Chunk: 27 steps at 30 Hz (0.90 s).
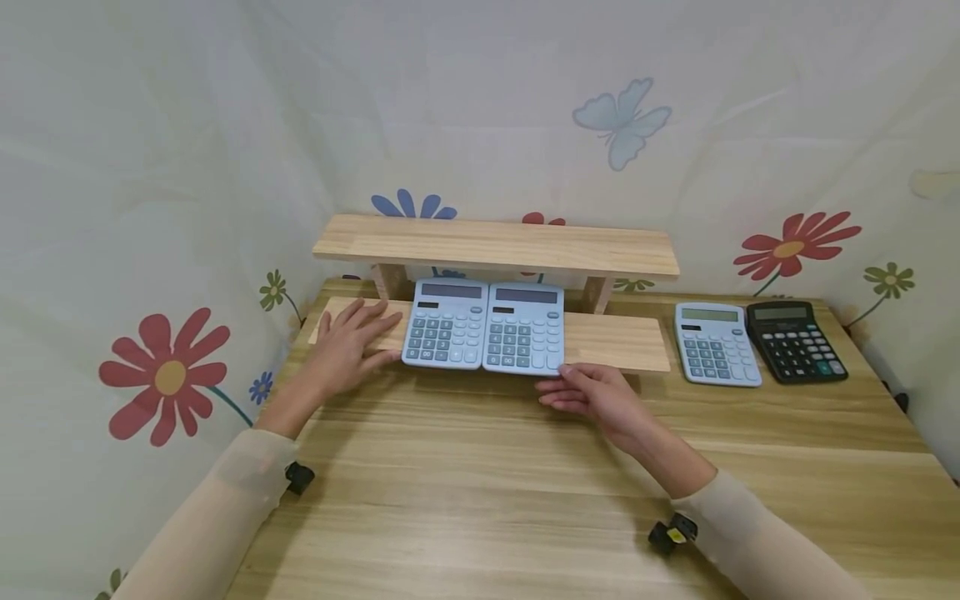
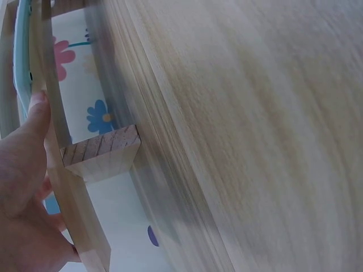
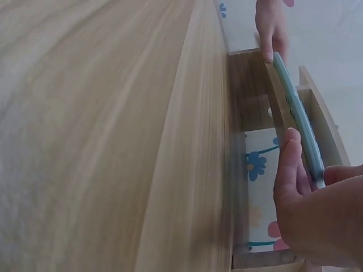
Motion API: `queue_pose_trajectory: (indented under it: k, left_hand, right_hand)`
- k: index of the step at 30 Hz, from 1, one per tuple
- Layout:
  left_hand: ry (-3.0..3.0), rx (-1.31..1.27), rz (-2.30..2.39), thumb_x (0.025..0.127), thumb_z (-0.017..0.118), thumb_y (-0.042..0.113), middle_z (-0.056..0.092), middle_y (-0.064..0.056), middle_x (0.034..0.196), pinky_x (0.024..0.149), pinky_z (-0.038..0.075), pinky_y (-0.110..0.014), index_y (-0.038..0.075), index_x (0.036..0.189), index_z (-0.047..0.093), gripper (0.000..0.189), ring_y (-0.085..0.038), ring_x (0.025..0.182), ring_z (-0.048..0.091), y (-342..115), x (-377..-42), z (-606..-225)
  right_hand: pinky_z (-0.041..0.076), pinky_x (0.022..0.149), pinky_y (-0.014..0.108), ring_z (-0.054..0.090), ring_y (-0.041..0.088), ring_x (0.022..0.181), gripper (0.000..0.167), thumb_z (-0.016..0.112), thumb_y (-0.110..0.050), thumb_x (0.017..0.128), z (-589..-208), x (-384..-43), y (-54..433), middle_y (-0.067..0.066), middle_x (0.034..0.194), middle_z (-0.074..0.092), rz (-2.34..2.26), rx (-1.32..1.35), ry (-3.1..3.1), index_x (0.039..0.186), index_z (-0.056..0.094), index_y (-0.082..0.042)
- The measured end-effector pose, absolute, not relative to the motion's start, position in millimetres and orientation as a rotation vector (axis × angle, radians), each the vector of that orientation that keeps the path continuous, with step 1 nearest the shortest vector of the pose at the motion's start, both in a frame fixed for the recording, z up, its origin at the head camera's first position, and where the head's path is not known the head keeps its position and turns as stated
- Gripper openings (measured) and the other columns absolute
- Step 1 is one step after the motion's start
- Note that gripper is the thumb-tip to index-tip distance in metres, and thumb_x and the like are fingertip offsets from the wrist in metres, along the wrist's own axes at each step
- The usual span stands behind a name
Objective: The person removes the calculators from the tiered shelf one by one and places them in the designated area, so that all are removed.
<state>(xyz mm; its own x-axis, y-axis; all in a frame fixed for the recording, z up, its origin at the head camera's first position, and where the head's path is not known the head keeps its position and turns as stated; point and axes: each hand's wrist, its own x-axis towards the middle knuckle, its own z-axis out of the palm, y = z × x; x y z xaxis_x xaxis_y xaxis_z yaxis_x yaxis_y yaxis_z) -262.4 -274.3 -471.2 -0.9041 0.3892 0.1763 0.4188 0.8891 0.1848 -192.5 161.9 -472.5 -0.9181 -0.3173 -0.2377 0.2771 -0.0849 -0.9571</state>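
The right hand [image 1: 600, 400] pinches the near right corner of a light-blue, rectangular plastic calculator with grey keys [image 1: 525, 292], thumb above, fingers below. The left hand [image 1: 348, 346] lies with fingers extended on a pale wooden lower shelf board [image 1: 618, 340], its thumb tip at the near left corner of a second light-blue rectangular calculator [image 1: 444, 323]. Both units sit just beside each other on that board, between the hands. Beyond the hands runs a pale wooden upper shelf board [image 1: 495, 246]. Right of the right hand, a third light-blue rectangular calculator [image 1: 717, 344] and a black rectangular calculator [image 1: 797, 342] lie on the wood-grain counter [image 1: 465, 500].
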Motion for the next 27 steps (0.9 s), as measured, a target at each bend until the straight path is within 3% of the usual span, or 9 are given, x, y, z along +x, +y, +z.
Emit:
queue_pose_trajectory:
  k: [11,19,27]
  left_hand:
    - [-2.916,-0.629,-0.339,0.102,0.064,0.059,0.032,-0.007,0.172,0.117,0.007,-0.082,0.026,0.162,0.047,0.071,-0.045,0.158,0.020,-276.8,-263.7,-472.6]
    - [-2.900,-0.631,-0.341,0.102,0.064,0.059,0.033,-0.008,0.172,0.117,0.006,-0.082,0.027,0.162,0.047,0.071,-0.044,0.159,0.020,-280.2,-265.0,-471.1]
    - [-2.907,-0.650,-0.354,0.102,0.065,0.057,0.033,-0.009,0.172,0.117,0.006,-0.083,0.025,0.162,0.047,0.071,-0.045,0.158,0.020,-275.3,-261.3,-469.5]
  right_hand:
    - [0.062,0.089,0.034,0.078,0.023,0.097,0.037,0.050,-0.013,0.114,-476.0,-184.8,174.1,0.024,0.115,0.076,-2.029,-0.060,1.829,0.134,0.055,0.018]
    - [0.061,0.093,0.037,0.078,0.028,0.104,0.043,0.051,-0.013,0.113,-475.5,-177.1,187.2,0.029,0.120,0.073,-2.017,-0.131,1.786,0.136,0.051,0.023]
    - [0.058,0.100,0.045,0.077,0.032,0.108,0.043,0.053,-0.024,0.114,-477.9,-176.3,188.8,0.028,0.121,0.074,-2.018,-0.078,1.751,0.134,0.059,0.013]
